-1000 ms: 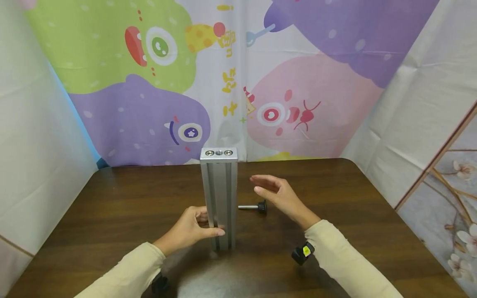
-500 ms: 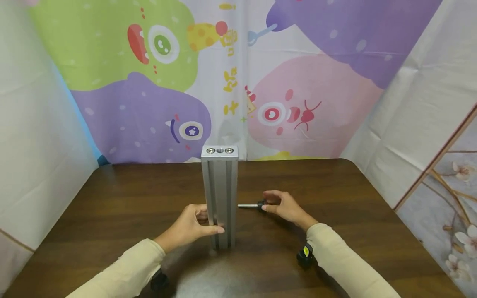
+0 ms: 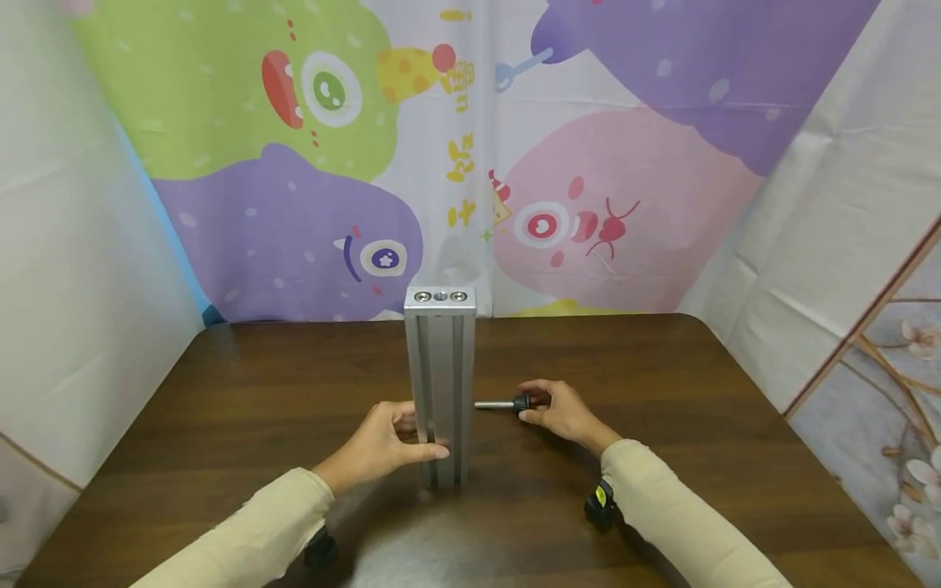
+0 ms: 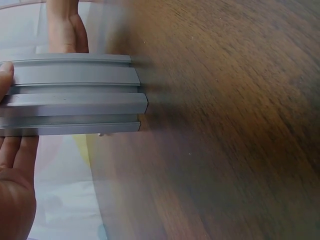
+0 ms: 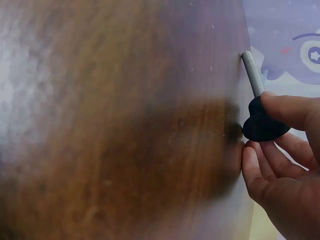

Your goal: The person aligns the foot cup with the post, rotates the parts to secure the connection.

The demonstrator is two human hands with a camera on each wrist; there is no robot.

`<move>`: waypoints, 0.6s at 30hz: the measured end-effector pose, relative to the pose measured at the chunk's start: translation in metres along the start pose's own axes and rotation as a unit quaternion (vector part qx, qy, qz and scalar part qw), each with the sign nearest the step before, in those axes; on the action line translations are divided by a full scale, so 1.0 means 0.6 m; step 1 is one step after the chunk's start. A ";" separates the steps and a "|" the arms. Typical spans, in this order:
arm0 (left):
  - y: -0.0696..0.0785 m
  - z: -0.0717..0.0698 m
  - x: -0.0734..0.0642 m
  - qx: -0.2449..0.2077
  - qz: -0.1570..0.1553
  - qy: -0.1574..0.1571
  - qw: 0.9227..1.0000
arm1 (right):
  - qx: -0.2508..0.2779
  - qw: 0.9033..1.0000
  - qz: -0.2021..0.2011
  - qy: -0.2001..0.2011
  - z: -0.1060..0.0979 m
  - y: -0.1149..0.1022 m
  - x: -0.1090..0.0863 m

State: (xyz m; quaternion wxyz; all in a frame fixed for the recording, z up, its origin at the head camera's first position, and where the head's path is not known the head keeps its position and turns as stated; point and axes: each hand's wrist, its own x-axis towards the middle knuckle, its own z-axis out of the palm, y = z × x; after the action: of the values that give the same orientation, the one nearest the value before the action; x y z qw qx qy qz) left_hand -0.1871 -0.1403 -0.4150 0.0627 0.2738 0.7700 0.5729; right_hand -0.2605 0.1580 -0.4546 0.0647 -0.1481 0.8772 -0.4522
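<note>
So the left hand (image 3: 375,449) has its grip around a silver aluminum profile (image 3: 444,376), thumb across the near face and fingers round the back. The profile's upright, about mid-tabletop (image 3: 257,392), and its top end has two screws with a hole between them. Can't really tell if the bottom end is touching the wood. Over on the right side, the right hand (image 3: 566,412) has a narrow grip, pinching the black knob (image 5: 265,122) of a threaded bolt (image 3: 496,405). The bolt's pretty much sideways, bare tip aimed at the profile and looking just beside it from the head view. No idea if it's off the wood. Behind everything hangs a cartoon-monster cloth (image 3: 456,163).
</note>
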 end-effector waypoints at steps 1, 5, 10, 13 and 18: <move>-0.001 0.000 0.000 0.001 -0.001 0.000 1.000 | -0.002 1.000 0.000 -0.001 0.000 0.000 0.000; -0.001 0.000 -0.001 0.002 -0.005 0.000 1.000 | 0.005 1.000 -0.006 -0.002 0.002 0.003 0.000; 0.001 0.000 -0.002 0.005 -0.005 0.000 1.000 | 0.046 0.999 -0.009 -0.007 0.000 0.009 0.000; 0.002 0.000 -0.001 0.007 -0.008 0.001 1.000 | 0.087 0.996 0.013 -0.010 -0.004 0.014 -0.001; 0.003 0.000 0.001 0.007 -0.008 -0.002 1.000 | 0.154 0.987 0.054 0.001 -0.016 0.019 -0.007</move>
State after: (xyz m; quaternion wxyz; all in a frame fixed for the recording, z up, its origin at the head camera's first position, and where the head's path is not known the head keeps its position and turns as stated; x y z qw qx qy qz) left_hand -0.1868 -0.1397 -0.4131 0.0666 0.2695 0.7760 0.5663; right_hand -0.2612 0.1727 -0.4582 0.1105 -0.0882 0.8039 -0.5777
